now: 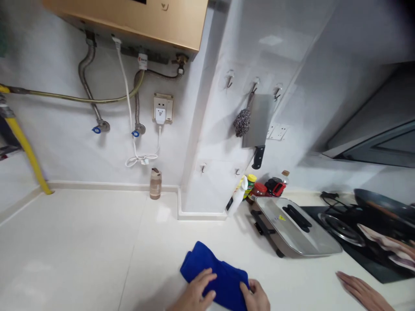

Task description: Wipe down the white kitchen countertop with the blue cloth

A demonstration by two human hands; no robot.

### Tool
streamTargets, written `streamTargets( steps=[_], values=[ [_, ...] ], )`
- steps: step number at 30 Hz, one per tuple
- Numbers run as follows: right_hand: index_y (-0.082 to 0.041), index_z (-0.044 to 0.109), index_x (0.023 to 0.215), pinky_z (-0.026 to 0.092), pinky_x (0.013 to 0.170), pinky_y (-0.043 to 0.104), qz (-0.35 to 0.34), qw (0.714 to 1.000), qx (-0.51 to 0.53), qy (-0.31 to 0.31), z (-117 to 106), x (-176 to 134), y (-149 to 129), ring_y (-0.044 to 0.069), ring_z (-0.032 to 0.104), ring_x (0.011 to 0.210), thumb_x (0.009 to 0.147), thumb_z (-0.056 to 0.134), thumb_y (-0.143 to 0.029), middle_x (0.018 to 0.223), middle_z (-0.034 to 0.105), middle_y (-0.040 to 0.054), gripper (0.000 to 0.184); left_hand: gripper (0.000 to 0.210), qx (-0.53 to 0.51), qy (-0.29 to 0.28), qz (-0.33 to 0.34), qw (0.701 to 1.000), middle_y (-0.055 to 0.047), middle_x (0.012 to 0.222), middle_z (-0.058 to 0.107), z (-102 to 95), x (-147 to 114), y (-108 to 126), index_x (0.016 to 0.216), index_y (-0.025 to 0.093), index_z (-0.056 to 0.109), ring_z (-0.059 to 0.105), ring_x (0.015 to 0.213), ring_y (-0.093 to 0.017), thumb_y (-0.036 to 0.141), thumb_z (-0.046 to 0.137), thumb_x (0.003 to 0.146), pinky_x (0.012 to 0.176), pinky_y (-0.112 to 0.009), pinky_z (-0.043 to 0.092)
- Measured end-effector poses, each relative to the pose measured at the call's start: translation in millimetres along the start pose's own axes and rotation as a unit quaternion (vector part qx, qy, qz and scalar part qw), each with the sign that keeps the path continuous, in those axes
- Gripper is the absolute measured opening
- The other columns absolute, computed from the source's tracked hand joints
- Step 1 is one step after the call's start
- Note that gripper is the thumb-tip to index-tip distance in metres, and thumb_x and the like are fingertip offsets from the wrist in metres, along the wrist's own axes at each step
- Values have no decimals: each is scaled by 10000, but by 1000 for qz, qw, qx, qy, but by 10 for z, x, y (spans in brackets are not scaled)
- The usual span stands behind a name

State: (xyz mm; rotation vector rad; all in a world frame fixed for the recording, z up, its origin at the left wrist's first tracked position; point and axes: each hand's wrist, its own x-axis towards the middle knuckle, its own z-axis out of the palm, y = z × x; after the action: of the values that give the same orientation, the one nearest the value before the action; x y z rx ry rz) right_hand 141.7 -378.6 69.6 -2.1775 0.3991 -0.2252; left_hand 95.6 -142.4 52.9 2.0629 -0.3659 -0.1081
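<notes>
A folded blue cloth (223,274) lies on the white countertop (155,259), close to the bottom of the view. My left hand (196,291) rests on the cloth's left part, thumb and fingers apart. At the cloth's right end, my right hand (257,298) grips the edge, with its thumb on top and the fingers curled at the side.
Another person's hand (363,291) is over the counter at the right. An electric pan with a lid (296,226) stands beside a black stove (385,268). Against the wall are a bottle (155,185) and jars (259,190); a cleaver (259,125) hangs above.
</notes>
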Motion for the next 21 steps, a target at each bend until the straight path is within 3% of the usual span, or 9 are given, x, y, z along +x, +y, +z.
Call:
streamTargets(
  steps=[2, 5, 7, 10, 12, 14, 16, 19, 21],
  values=[
    [-226, 604, 697, 547, 693, 380, -14, 999, 22, -28, 62, -52, -190, 254, 649, 676, 611, 558, -785, 676, 682, 58, 568, 467, -47, 68, -34, 996, -69, 1494, 522, -256, -38, 27, 1384, 309, 532, 538, 1324, -210, 429, 427, 945, 1110, -383, 471],
    [-198, 661, 937, 564, 636, 348, -35, 980, 116, -159, 261, -135, -494, 221, 657, 677, 719, 540, -783, 802, 702, 68, 636, 498, -77, 132, -88, 984, -106, 1431, 580, -663, -94, -120, 1371, 254, 533, 638, 1186, -198, 470, 390, 946, 1005, -359, 547],
    [-183, 634, 1141, 583, 630, 343, -72, 961, 143, -228, 436, -163, -659, 222, 686, 754, 792, 497, -763, 956, 716, 101, 691, 513, -46, 179, -112, 976, -111, 1396, 608, -918, -147, -291, 1358, 238, 540, 628, 1204, -204, 495, 375, 946, 1028, -379, 530],
    [-203, 547, 1341, 602, 852, 407, -193, 954, 55, -221, 771, -195, -809, 263, 672, 1054, 873, 464, -670, 1235, 672, 134, 666, 532, 48, 229, -140, 962, -105, 1389, 614, -1233, -232, -577, 1348, 212, 548, 570, 1288, -223, 500, 338, 953, 1118, -442, 455],
    [-229, 513, 1399, 510, 1054, 484, -258, 943, 1, -212, 1026, -257, -840, 300, 562, 1269, 879, 510, -576, 1396, 585, 119, 626, 548, 131, 249, -156, 947, -115, 1428, 581, -1388, -240, -773, 1351, 181, 552, 501, 1361, -252, 481, 328, 951, 1162, -495, 398],
    [-241, 488, 1433, 348, 1180, 587, -300, 928, -49, -214, 1249, -341, -800, 344, 418, 1403, 881, 529, -464, 1507, 475, 96, 597, 553, 219, 270, -163, 924, -147, 1469, 533, -1503, -180, -972, 1340, 144, 568, 420, 1421, -293, 449, 339, 940, 1185, -550, 343],
    [-278, 410, 1486, 235, 1206, 664, -354, 901, -130, -215, 1380, -380, -667, 370, 301, 1463, 907, 474, -378, 1577, 355, 54, 591, 561, 293, 288, -165, 897, -189, 1492, 493, -1576, -67, -1160, 1339, 112, 575, 366, 1450, -331, 416, 337, 932, 1190, -592, 302],
    [-384, 286, 1520, 263, 1211, 652, -394, 866, -206, -228, 1323, -229, -304, 349, 239, 1484, 902, 462, -355, 1602, 248, -31, 643, 585, 358, 319, -175, 860, -229, 1500, 465, -1594, 98, -1379, 1356, 87, 559, 323, 1465, -366, 402, 300, 936, 1168, -632, 294],
    [-384, 322, 1506, 297, 1204, 636, -362, 881, -236, -192, 1127, 0, -24, 343, 259, 1476, 885, 482, -361, 1592, 274, -29, 642, 592, 386, 345, -161, 840, -230, 1525, 430, -1555, 144, -1462, 1383, 85, 530, 242, 1498, -369, 400, 288, 944, 1168, -642, 278]
  ],
)
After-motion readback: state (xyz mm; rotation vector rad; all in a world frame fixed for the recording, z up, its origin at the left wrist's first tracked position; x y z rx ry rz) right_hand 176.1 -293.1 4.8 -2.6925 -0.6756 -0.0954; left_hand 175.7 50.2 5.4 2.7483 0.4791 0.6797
